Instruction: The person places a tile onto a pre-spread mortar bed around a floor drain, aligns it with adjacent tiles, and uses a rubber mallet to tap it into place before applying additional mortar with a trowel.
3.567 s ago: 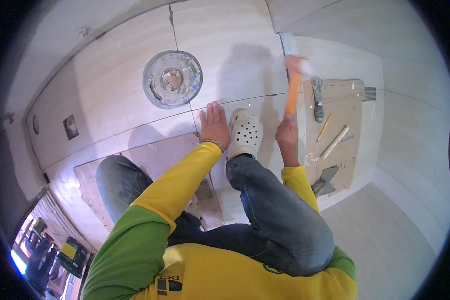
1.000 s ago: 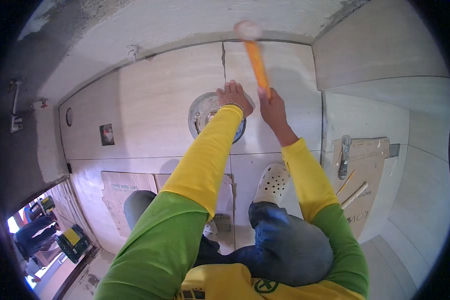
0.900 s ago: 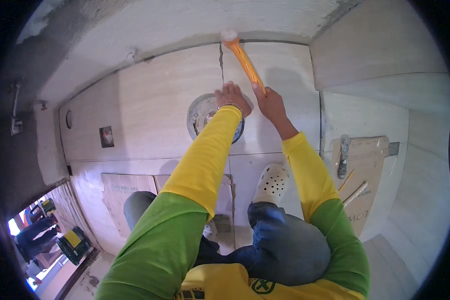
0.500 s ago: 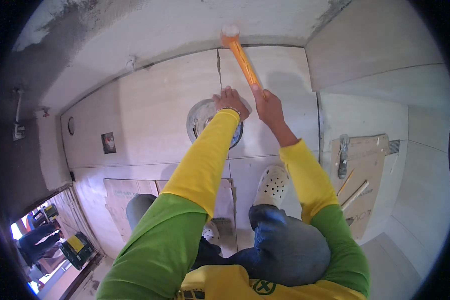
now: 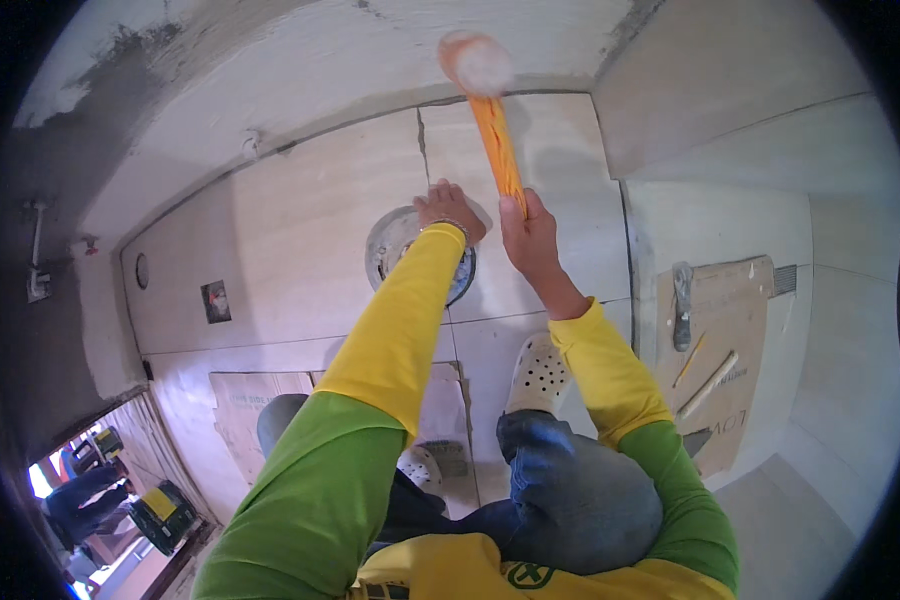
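My right hand (image 5: 530, 235) grips the orange handle of a mallet (image 5: 495, 145), whose pale, orange-rimmed head is blurred and raised above the tiles near the far wall edge. Just left of it, my left hand (image 5: 450, 210) rests with fingers apart at the far side of a grey, dusty round disc (image 5: 383, 250), partly hidden by my hand and sleeve. Under both hands lie large beige floor tiles (image 5: 330, 220), with a dark gap running from the far edge toward my left hand.
Cardboard sheets (image 5: 250, 420) lie near my legs; another (image 5: 730, 300) at right holds a grey tool (image 5: 682, 305), pencil (image 5: 689, 358) and pale stick (image 5: 710, 382). Walls (image 5: 720, 80) bound the back and right. A person (image 5: 85, 505) shows through the lower-left doorway near green-and-yellow cases (image 5: 155, 515).
Both hands have moved forward, my left onto the disc, my right with the mallet from the right side to the far tiles. Since half a second ago, the mallet head has risen.
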### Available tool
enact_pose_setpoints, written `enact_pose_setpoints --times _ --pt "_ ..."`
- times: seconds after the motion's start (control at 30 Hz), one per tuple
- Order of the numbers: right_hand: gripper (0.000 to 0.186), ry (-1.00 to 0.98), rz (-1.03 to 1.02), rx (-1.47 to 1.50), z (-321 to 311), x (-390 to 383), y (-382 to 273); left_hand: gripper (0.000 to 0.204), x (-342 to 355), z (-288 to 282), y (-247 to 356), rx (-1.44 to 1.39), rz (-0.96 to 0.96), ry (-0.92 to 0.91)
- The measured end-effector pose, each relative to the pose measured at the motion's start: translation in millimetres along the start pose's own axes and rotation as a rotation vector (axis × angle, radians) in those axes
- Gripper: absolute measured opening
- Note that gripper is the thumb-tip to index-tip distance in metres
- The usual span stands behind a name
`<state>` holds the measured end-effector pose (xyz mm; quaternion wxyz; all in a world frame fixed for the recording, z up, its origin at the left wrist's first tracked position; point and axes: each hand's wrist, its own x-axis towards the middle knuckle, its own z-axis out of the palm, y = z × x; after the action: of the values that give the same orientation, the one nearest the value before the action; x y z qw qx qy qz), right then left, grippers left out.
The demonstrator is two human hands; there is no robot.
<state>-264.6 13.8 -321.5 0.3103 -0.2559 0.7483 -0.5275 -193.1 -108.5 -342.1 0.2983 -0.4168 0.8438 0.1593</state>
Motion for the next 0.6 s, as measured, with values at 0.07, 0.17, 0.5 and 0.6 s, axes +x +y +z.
enact_pose_setpoints --times 0.07,0.17,0.5,0.6 --pt "0.061 0.111 -0.178 -0.053 -13.4 -2.6 16.1 0.085 -0.1 -1.3 5.6 -0.012 0.015 -0.007" --pt "0.056 -0.096 0.322 -0.219 -28.2 25.4 48.3 0.085 5.1 1.7 12.9 0.004 0.029 -0.009" --pt "0.063 0.317 0.090 -0.297 -77.1 21.8 58.3 0.082 13.6 6.2 15.5 0.125 0.033 -0.040" --pt "0.061 0.143 0.483 -0.035 -81.5 19.6 26.9 0.080 13.5 8.4 2.9 0.150 -0.002 -0.064"
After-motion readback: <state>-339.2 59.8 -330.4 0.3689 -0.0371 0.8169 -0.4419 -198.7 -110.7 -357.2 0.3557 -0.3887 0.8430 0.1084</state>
